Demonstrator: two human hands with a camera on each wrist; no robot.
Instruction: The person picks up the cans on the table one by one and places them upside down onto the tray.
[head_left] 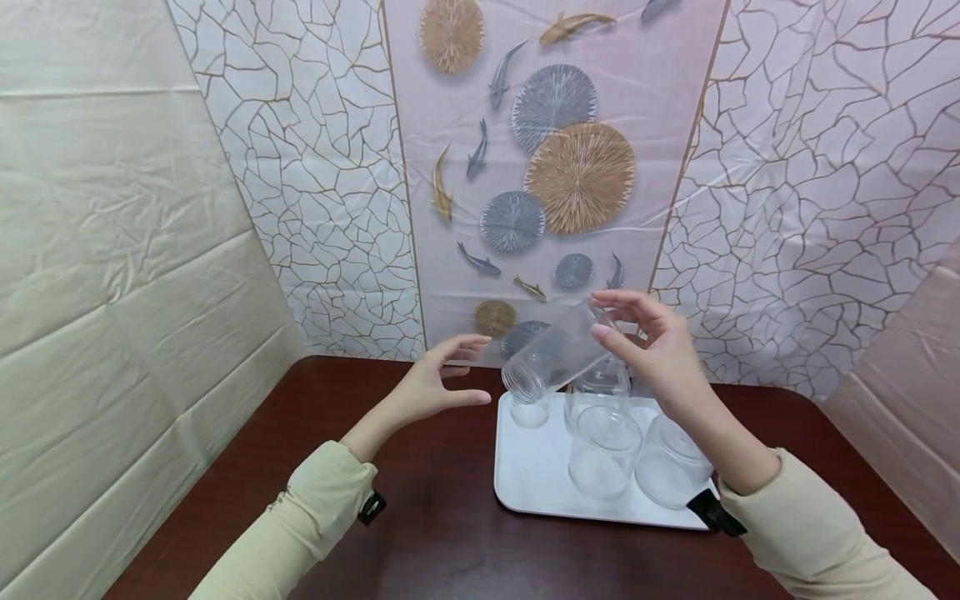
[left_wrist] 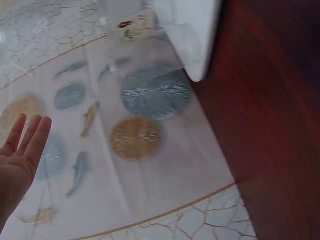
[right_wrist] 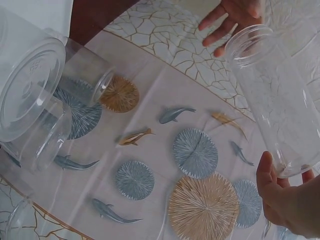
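My right hand (head_left: 663,358) holds a tall clear plastic jar (head_left: 558,350) near its base, thumb on one side and fingers on the other. The jar is lidless and tilted, its threaded mouth pointing down to the left above the tray; through its clear wall in the right wrist view, the jar (right_wrist: 280,105) looks empty. Facing that mouth, a short distance away, my left hand (head_left: 435,383) is held up with thumb and fingers spread, holding nothing. The left wrist view shows the fingers of this left hand (left_wrist: 22,155) extended.
A white tray (head_left: 528,487) on the dark red-brown table (head_left: 420,500) carries several clear jars, including a front one (head_left: 603,458) and one at the right (head_left: 667,471). A patterned cloth (head_left: 337,208) hangs behind the table. A pale printed label (left_wrist: 135,27) shows near the tray.
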